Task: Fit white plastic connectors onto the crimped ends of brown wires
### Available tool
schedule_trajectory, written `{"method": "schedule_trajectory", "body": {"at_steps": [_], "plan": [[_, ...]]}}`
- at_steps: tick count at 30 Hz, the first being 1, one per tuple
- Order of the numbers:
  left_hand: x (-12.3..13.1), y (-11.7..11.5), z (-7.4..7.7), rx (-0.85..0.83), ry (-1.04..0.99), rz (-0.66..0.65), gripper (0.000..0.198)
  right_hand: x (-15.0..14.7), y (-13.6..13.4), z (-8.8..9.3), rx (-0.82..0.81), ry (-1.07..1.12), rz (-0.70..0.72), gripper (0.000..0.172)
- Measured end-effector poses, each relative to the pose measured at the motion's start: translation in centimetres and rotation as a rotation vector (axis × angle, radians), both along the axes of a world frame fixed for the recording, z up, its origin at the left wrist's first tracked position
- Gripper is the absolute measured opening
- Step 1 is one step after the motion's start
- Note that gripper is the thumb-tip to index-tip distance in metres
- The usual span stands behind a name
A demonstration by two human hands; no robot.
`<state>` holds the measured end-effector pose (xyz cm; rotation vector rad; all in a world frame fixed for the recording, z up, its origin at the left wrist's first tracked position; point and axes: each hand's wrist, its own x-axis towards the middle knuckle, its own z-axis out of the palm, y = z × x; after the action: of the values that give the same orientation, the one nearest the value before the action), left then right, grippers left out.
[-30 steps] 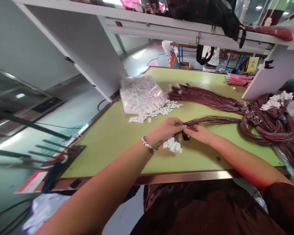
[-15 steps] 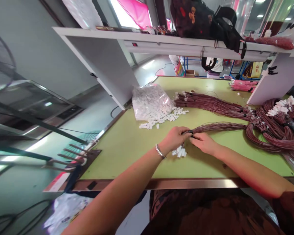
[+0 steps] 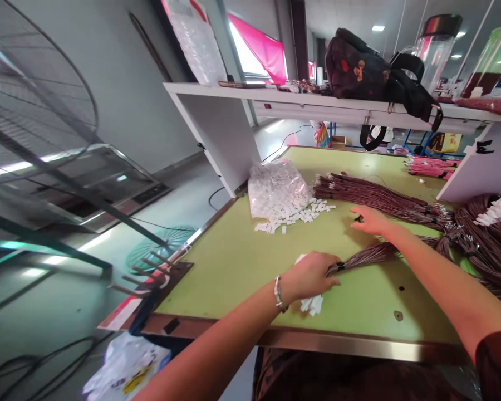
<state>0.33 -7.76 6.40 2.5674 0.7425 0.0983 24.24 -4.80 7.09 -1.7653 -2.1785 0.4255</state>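
Observation:
My left hand (image 3: 313, 275), with a silver bracelet on its wrist, is closed loosely around the end of a brown wire bundle (image 3: 371, 255). A black tie (image 3: 339, 267) binds the bundle just beyond my fingertips. White connectors (image 3: 312, 304) on the wire ends stick out below and behind this hand. My right hand (image 3: 373, 221) is raised above the bundle, pinching a small black piece (image 3: 359, 219) between thumb and forefinger; its exact kind is too small to tell. Beyond my left hand, loose white connectors (image 3: 294, 219) spill from a clear plastic bag (image 3: 278, 189).
More brown wire bundles (image 3: 376, 195) lie across the green table (image 3: 225, 267), with coiled ones (image 3: 480, 239) at the right. Pink wires (image 3: 430, 166) are at the back right. A white shelf (image 3: 292, 96) carries a black bag (image 3: 359, 67). A pegged rack (image 3: 154, 273) stands at the left edge.
My right hand has left the tied spot and moved up and right with a small black piece. My left hand stays at the bundle's end. The camera view has shifted.

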Motion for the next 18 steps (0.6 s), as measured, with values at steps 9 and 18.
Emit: {"method": "schedule_trajectory", "body": {"at_steps": [9,18], "plan": [[0.8,1.1,2.7,0.539,-0.178,-0.085,0.035,0.4,-6.0,0.6,-0.065,0.062,0.246,0.042],[3.1,-1.1,6.2,0.788,-0.776,-0.039,0.045,14.4,-19.2,6.0,0.645,0.056,-0.886,0.056]]}}
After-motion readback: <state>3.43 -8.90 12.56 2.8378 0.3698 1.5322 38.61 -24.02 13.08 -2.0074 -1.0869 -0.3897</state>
